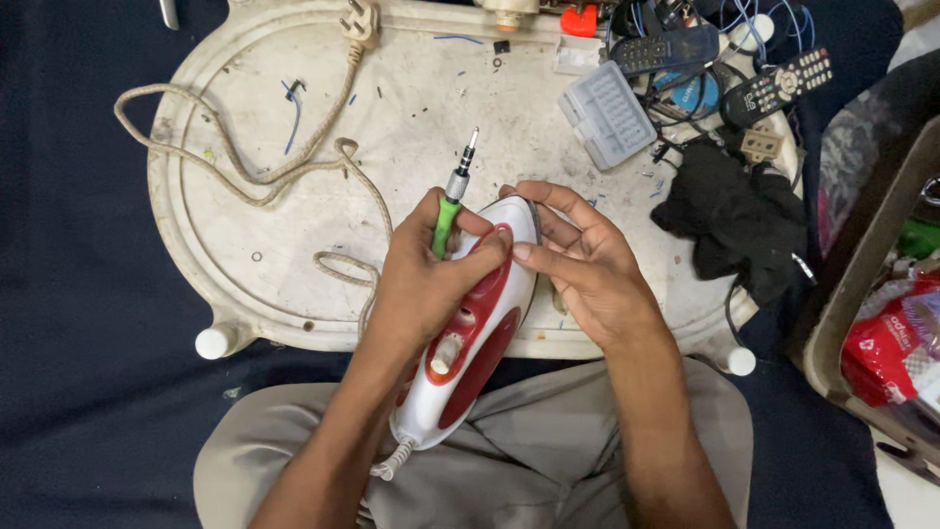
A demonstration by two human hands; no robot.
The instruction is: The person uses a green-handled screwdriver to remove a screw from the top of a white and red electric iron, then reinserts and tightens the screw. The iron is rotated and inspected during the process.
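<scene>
A white and red clothes iron [468,358] lies across my lap with its tip resting on the oval white tray table [294,225]. My left hand [421,284] grips a screwdriver [452,201] with a green handle and a metal bit pointing up and away, while its thumb presses on the iron's red top. My right hand [583,264] cups the iron's tip from the right, fingertips on the white nose. The iron's braided cord [245,176] loops over the tray to a plug [358,18] at the far edge.
A grey plastic bit case [607,113], two remote controls [778,83], tangled blue wires and a black cloth [734,220] crowd the tray's right side. A box with red packets [896,338] stands at the right. Dark blue fabric surrounds the tray.
</scene>
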